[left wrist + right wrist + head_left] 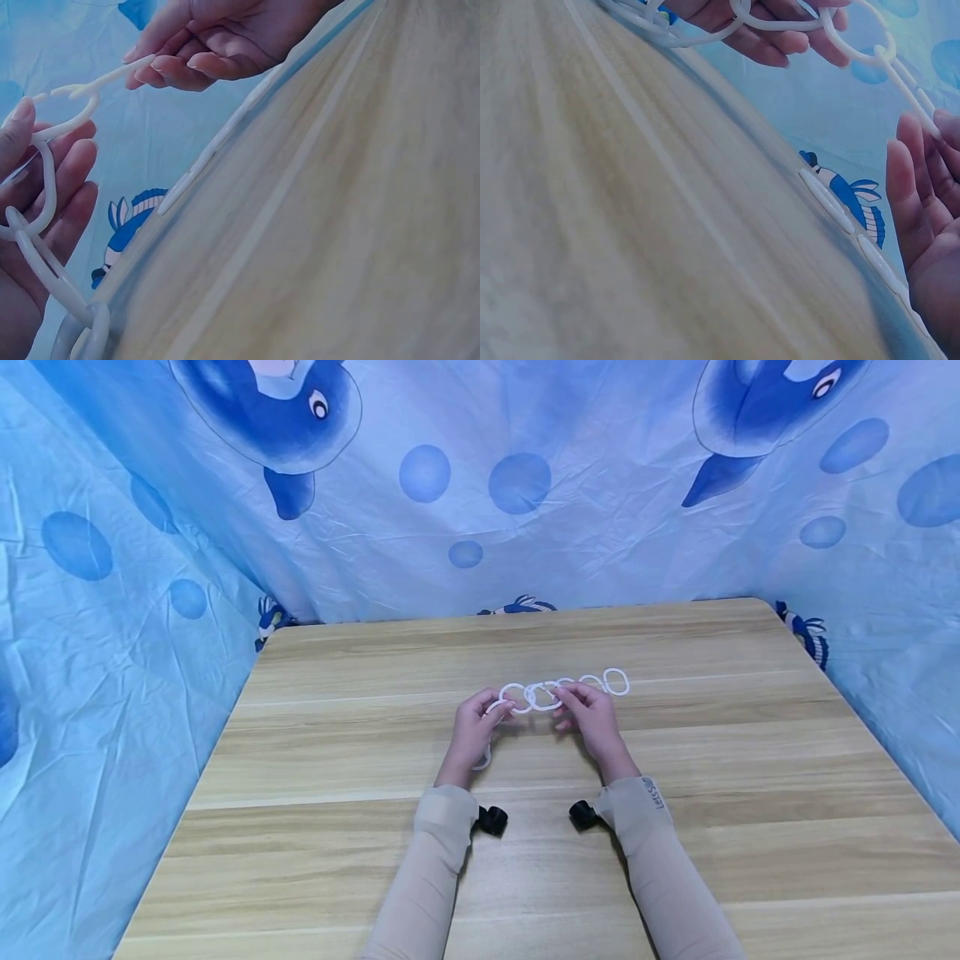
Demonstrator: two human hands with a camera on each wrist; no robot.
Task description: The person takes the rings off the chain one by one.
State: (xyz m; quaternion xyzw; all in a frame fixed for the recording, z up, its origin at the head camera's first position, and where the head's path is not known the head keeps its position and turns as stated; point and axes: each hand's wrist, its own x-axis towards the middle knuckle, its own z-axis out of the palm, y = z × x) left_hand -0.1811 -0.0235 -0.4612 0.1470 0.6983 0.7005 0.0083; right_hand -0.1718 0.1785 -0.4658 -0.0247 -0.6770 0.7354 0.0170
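A white plastic chain of oval links (514,685) stretches between the two hands above the table. My left hand (471,728) pinches one link between thumb and fingers, and further links (41,266) hang from it down beside the palm to the tabletop. With thumb and fingertips, my right hand (597,725) pinches a link (910,96) that passes through the neighbouring one; whether that link is fully closed cannot be told. More white links (825,199) lie in a row on the table behind the right hand, the endmost link (627,683) to its right.
The wood-grain table (315,860) spreads out beneath both hands. Blue cloth (465,485) printed with sea animals and bubbles hangs behind the table and along its sides. A small black camera (492,821) is worn at the left wrist, another black camera (582,815) at the right.
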